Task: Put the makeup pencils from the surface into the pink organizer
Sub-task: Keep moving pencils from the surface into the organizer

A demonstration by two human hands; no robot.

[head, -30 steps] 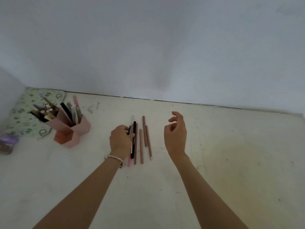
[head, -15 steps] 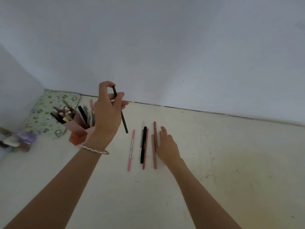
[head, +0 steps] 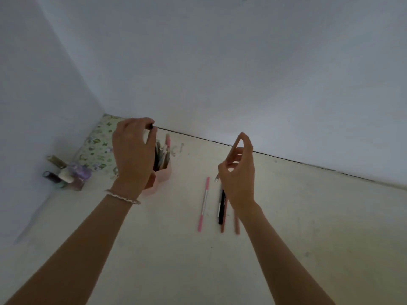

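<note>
The pink organizer [head: 164, 173] stands at the left, holding several pencils, and my left hand [head: 132, 155] partly hides it. That hand is right above it and pinches the top of a black pencil [head: 151, 127] that points down into the organizer. Lifted off the surface at the centre, my right hand [head: 239, 172] pinches a brown pencil [head: 234, 148] with a silver tip. On the surface lie a pink pencil [head: 203, 204], a black pencil [head: 222, 206], and brown pencils [head: 236, 225] partly under my right wrist.
A floral green pouch [head: 97, 148] lies in the back left corner. Small nail polish bottles [head: 68, 175] stand left of the organizer near the left wall. The back wall meets the surface just behind the organizer.
My left hand carried the black pencil left and now holds it over the organizer. My right hand, which rested on the pencils, has lifted a brown one. The camera shifted.
</note>
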